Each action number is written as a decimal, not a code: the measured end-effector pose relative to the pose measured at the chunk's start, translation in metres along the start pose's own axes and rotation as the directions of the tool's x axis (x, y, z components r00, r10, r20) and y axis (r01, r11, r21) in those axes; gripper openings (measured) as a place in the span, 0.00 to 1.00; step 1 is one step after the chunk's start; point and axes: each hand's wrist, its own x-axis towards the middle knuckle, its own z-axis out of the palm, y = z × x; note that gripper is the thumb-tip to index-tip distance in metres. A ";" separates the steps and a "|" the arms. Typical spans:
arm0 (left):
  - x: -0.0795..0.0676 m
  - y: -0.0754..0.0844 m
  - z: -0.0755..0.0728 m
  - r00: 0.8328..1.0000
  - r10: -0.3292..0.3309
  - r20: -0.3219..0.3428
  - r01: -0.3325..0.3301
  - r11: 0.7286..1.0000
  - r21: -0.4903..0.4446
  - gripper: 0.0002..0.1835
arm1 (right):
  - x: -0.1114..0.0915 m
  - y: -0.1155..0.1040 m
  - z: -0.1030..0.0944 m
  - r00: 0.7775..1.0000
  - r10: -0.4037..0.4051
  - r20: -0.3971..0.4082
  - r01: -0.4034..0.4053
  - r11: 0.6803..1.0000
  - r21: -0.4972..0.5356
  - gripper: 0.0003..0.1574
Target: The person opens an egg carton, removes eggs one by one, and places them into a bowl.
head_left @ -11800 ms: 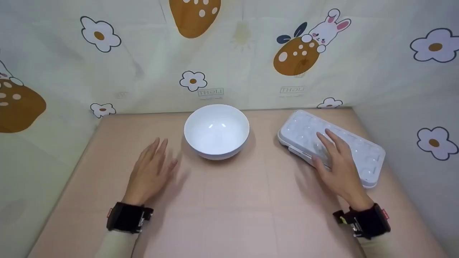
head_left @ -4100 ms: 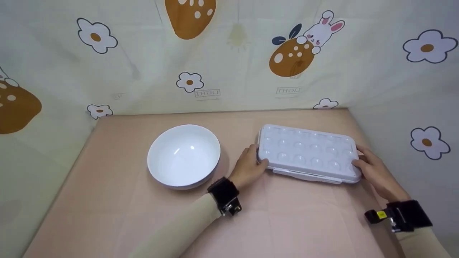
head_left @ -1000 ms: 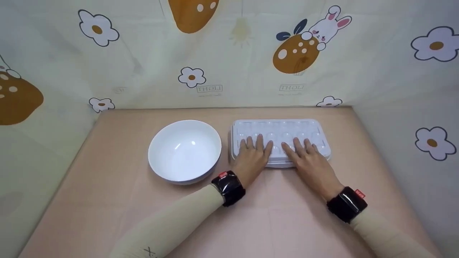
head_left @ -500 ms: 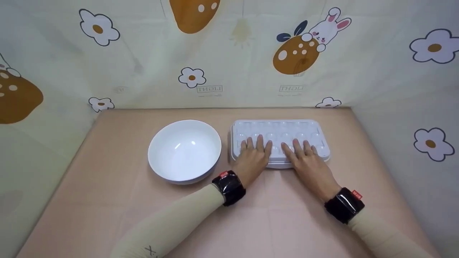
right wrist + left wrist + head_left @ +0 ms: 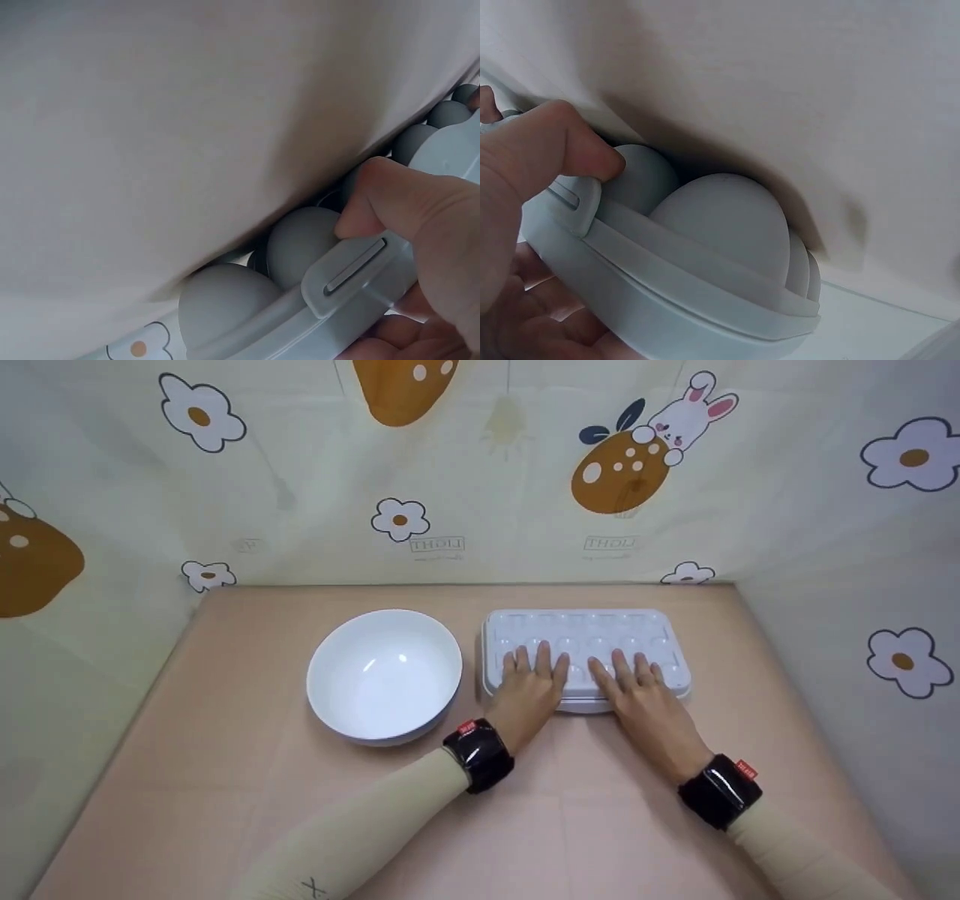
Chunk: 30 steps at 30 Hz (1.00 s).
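A pale grey-white lidded egg box with rows of round bumps lies straight on the table, right of the bowl. My left hand and right hand grip its front side, fingers spread over the closed lid. In the left wrist view, my thumb bends round the front edge beside a clip and touches a rounded cup. Likewise in the right wrist view, my thumb is by a slotted clip. Whether eggs are inside is hidden.
A white bowl with nothing in it stands just left of the egg box. The table has a pinkish cover. Behind and at the sides hangs a cloth printed with flowers and a rabbit.
From the centre back, the bowl has moved left and nearer. The egg box, once slanted at the right, now lies straight beside it. My hands shifted from its ends to its front; the last second is still.
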 end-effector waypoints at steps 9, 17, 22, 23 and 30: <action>0.000 -0.003 -0.010 0.998 -0.009 0.067 0.018 0.990 -0.138 0.31 | 0.001 -0.001 -0.006 0.999 0.047 0.021 -0.049 0.992 0.117 0.39; -0.005 -0.004 -0.009 0.998 -0.014 0.064 0.026 0.981 -0.193 0.34 | 0.001 -0.001 -0.005 0.999 0.055 -0.001 -0.054 0.987 0.154 0.39; -0.010 -0.013 -0.012 0.996 0.010 0.085 0.016 0.954 -0.301 0.37 | -0.001 0.005 -0.008 0.998 0.066 0.011 -0.067 0.977 0.204 0.39; -0.011 -0.015 -0.013 0.996 0.009 0.085 0.019 0.945 -0.327 0.37 | -0.001 0.006 -0.008 0.997 0.069 0.015 -0.071 0.974 0.214 0.40; -0.027 -0.024 -0.019 0.997 -0.079 0.016 0.079 0.911 -0.406 0.38 | 0.000 0.019 -0.013 0.997 0.069 -0.020 -0.060 0.956 0.287 0.41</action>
